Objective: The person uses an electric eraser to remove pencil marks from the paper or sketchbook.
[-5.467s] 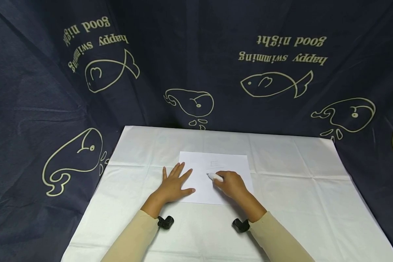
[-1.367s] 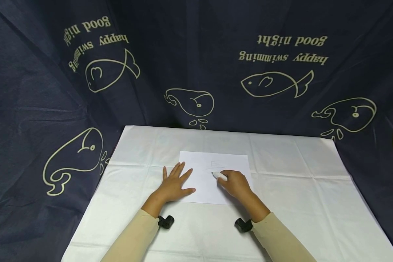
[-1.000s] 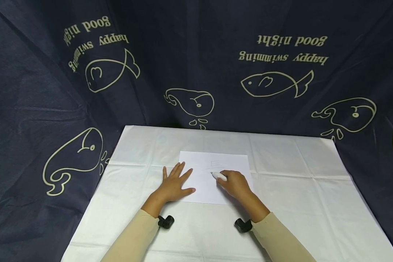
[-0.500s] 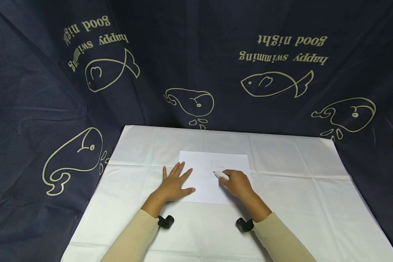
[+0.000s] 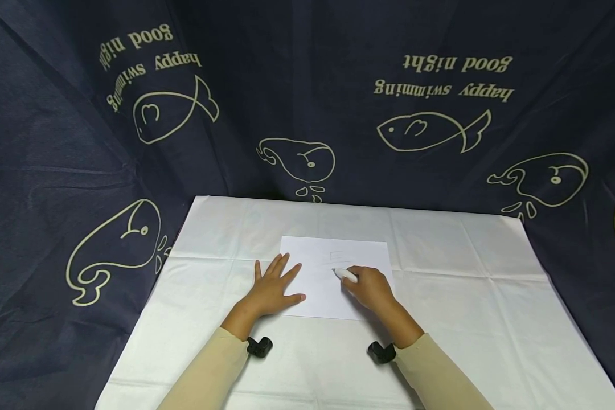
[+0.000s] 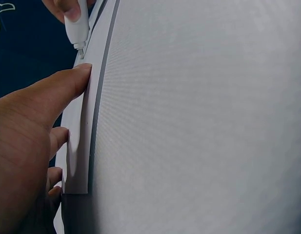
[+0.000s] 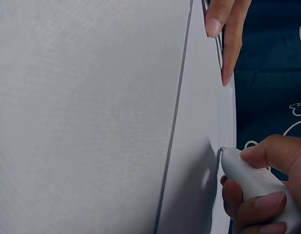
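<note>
A white sheet of paper (image 5: 318, 302) lies on the cloth-covered table, with faint grey E-like lines (image 5: 335, 255) near its upper middle. My left hand (image 5: 269, 292) rests palm down across the paper's left edge, fingers spread. My right hand (image 5: 370, 287) grips a thick white pen-like tool (image 5: 345, 275) with a narrow tip; its exact kind is unclear. The tip is at the paper, just below the faint lines. In the right wrist view, the tool's rounded body (image 7: 257, 183) sits between thumb and curled fingers. The left wrist view shows its narrow nose (image 6: 78, 31) beyond my left thumb (image 6: 67, 85).
A white creased cloth (image 5: 466, 319) covers the table around the paper. Behind and to the left hangs a dark blue curtain (image 5: 307, 85) printed with fish, whales and upside-down words. Small black cameras (image 5: 259, 347) are strapped at both wrists, beside beige sleeves.
Since the oldest frame, my right hand has shifted slightly right with the white tool. Lately its tip has made small side-to-side movements below the lines. My left hand and the paper stay put.
</note>
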`<state>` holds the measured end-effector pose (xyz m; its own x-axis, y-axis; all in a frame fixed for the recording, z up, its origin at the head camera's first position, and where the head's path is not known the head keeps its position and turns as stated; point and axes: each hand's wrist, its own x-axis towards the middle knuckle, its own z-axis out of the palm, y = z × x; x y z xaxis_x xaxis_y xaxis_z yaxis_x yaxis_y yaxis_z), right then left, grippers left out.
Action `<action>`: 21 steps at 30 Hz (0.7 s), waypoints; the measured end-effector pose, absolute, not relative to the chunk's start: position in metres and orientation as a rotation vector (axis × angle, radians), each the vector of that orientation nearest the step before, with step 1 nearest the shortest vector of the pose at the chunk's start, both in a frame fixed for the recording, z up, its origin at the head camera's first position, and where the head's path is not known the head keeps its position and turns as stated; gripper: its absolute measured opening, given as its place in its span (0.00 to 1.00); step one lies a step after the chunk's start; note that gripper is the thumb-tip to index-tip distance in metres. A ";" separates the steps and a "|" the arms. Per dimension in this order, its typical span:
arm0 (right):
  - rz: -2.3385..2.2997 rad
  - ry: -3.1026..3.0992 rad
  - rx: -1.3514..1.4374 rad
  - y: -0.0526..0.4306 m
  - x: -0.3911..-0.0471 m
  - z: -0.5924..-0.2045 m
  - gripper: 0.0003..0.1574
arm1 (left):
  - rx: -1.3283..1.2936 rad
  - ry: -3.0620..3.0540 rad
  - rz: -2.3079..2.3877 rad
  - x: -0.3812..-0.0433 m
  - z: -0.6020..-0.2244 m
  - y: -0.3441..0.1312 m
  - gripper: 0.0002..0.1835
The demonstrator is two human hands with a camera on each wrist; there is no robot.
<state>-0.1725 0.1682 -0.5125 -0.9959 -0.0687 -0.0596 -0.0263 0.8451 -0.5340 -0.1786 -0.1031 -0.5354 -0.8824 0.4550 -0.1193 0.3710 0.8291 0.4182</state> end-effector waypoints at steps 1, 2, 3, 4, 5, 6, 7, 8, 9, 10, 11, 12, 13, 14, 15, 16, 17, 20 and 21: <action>-0.850 2.947 -0.075 0.168 -0.172 -0.512 0.19 | 0.639 2.797 0.575 -0.179 -0.535 -0.103 0.44; -0.851 2.949 -0.072 0.168 -0.172 -0.512 0.19 | 0.639 2.797 0.575 -0.179 -0.535 -0.103 0.44; -0.851 2.953 -0.070 0.168 -0.172 -0.512 0.19 | 0.639 2.798 0.578 -0.179 -0.536 -0.103 0.43; -0.850 2.956 -0.070 0.168 -0.172 -0.512 0.19 | 0.639 2.800 0.581 -0.179 -0.536 -0.103 0.43; -0.848 2.957 -0.072 0.168 -0.172 -0.512 0.19 | 0.639 2.800 0.584 -0.179 -0.536 -0.103 0.43; -0.846 2.958 -0.076 0.167 -0.172 -0.512 0.20 | 0.639 2.799 0.584 -0.179 -0.536 -0.103 0.43; -0.842 2.958 -0.080 0.167 -0.173 -0.512 0.20 | 0.639 2.798 0.583 -0.179 -0.536 -0.103 0.43; -0.838 2.957 -0.082 0.168 -0.173 -0.513 0.20 | 0.639 2.799 0.583 -0.179 -0.536 -0.103 0.43; -0.836 2.958 -0.084 0.168 -0.173 -0.513 0.20 | 0.639 2.798 0.582 -0.179 -0.536 -0.103 0.43; -0.833 2.961 -0.086 0.168 -0.173 -0.513 0.20 | 0.640 2.798 0.578 -0.179 -0.536 -0.103 0.43; -0.833 2.963 -0.086 0.168 -0.173 -0.513 0.20 | 0.640 2.797 0.574 -0.179 -0.536 -0.103 0.44; -0.832 2.966 -0.085 0.168 -0.173 -0.513 0.20 | 0.641 2.797 0.574 -0.179 -0.536 -0.103 0.44; -0.834 2.966 -0.081 0.168 -0.173 -0.513 0.19 | 0.643 2.799 0.574 -0.179 -0.536 -0.103 0.44; -0.834 2.968 -0.079 0.168 -0.172 -0.513 0.19 | 0.644 2.801 0.578 -0.179 -0.536 -0.103 0.44; -0.833 2.969 -0.076 0.168 -0.172 -0.513 0.19 | 0.643 2.800 0.573 -0.179 -0.537 -0.103 0.44; -0.832 2.970 -0.074 0.168 -0.172 -0.513 0.19 | 0.641 2.800 0.570 -0.180 -0.537 -0.103 0.44; -0.830 2.970 -0.071 0.169 -0.172 -0.513 0.19 | 0.639 2.799 0.565 -0.180 -0.537 -0.103 0.44; -0.814 2.974 -0.073 0.170 -0.173 -0.514 0.19 | 0.633 2.799 0.561 -0.180 -0.538 -0.103 0.44; -0.808 2.976 -0.075 0.171 -0.173 -0.514 0.19 | 0.629 2.797 0.562 -0.180 -0.538 -0.103 0.44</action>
<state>-0.1730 0.1708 -0.5137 -0.9972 -0.0619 -0.0426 -0.0319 0.8617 -0.5064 -0.1796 -0.1032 -0.5380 -0.8842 0.4495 -0.1272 0.3655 0.8352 0.4108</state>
